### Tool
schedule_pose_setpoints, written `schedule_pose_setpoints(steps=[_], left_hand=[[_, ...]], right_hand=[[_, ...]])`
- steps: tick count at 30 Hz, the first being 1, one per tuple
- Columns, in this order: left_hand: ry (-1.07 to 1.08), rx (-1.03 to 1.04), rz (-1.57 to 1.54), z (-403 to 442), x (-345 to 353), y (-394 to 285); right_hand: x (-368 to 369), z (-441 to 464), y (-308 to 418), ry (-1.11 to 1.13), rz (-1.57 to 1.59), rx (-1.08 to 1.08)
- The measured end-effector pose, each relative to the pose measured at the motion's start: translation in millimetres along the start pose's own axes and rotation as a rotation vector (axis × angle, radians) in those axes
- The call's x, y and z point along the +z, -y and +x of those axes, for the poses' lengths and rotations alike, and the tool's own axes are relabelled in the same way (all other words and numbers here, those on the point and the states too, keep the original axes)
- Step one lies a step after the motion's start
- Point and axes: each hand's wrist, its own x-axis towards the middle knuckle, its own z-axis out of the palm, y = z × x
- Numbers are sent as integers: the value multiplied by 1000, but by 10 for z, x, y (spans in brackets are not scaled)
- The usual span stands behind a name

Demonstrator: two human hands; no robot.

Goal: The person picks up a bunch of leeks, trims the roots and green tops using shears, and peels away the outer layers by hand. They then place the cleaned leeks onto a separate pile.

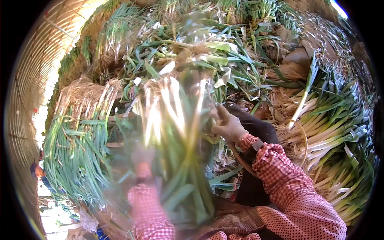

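A bunch of leeks [176, 116] with white stems and green leaves is in front of me, roots upward, its lower leaves blurred. My left hand [143, 154] is at the left side of the bunch, smeared by motion, so its fingers cannot be made out. To the right of the stems, my gloved right hand [229, 125] has its fingers curled closed. A tan strip [244, 163] comes out beneath that hand and passes under the forearm. Beyond the sleeve, a thin yellowish loop [306, 140] curves over other leeks.
Tied-looking leeks [82, 116] stand roots up at the left. At the right lies a large pile of leeks [332, 128]. Loose leaves and trimmings [200, 52] cover the ground ahead. A ribbed tunnel wall [30, 108] curves along the left, near part of another person [39, 171].
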Motion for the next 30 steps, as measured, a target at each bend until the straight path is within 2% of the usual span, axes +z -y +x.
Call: schedule_pose_setpoints(steps=[1, 2, 3, 4, 6, 8, 10, 11, 12, 14, 16, 17, 20, 21, 22, 23, 24, 25, 26, 28, 29, 30], left_hand=[[-23, 89, -71, -76, -73, -122], [68, 183, -123, -225, -304, -380], [78, 284, -118, -217, -185, -453], [87, 385, -108, -229, -134, -544], [233, 463, -212, -372, -78, -774], [274, 550, -59, -614, -84, -1034], [283, 684, 120, -838, -47, -1248], [290, 748, 207, -942, -9, -1309], [269, 727, 247, -1017, 50, -1333], [219, 675, 334, -1093, 185, -1319], [216, 606, 241, -1088, 258, -1285], [253, 558, 187, -1048, 274, -1291], [408, 505, -82, -1019, 131, -1200], [472, 516, -122, -1105, -64, -1183], [535, 529, -155, -1154, -197, -1156], [558, 580, -195, -1127, -54, -1039], [490, 745, -300, -1116, 139, -880], [385, 740, -390, -999, 327, -792], [279, 734, -478, -913, 346, -788], [120, 370, -509, -702, 307, -860], [102, 387, -404, -595, 361, -939], [88, 398, -295, -496, 449, -983]], right_hand=[[-41, 21, -4, 8, -6, 40], [-56, 39, -23, 19, -9, 78], [33, 137, -199, -62, -34, -56], [64, 112, -186, -6, -25, -63], [128, 59, -166, 107, -6, -78], [97, 56, -124, 3, 53, 15], [-45, 7, -35, -80, -189, 63], [-199, -116, 172, 18, -164, 239], [-266, -103, 123, 50, -159, 326], [-335, -73, -111, -63, -296, 318], [-393, -56, -337, -28, -440, 264], [-447, -48, -374, 90, -507, 233], [-182, -54, -434, -294, -908, -191], [-155, -26, -385, -266, -724, -183], [12, 48, -516, -277, -292, -144], [60, 87, -426, -19, 186, 74], [69, 139, -336, 245, 658, 293], [120, 235, -412, 290, 823, 408], [266, 309, -401, 248, 1177, 316], [-21, 200, -279, 408, 1225, 139], [-79, 83, -87, 322, 1171, 40], [-91, 3, 49, 305, 1382, 160]])
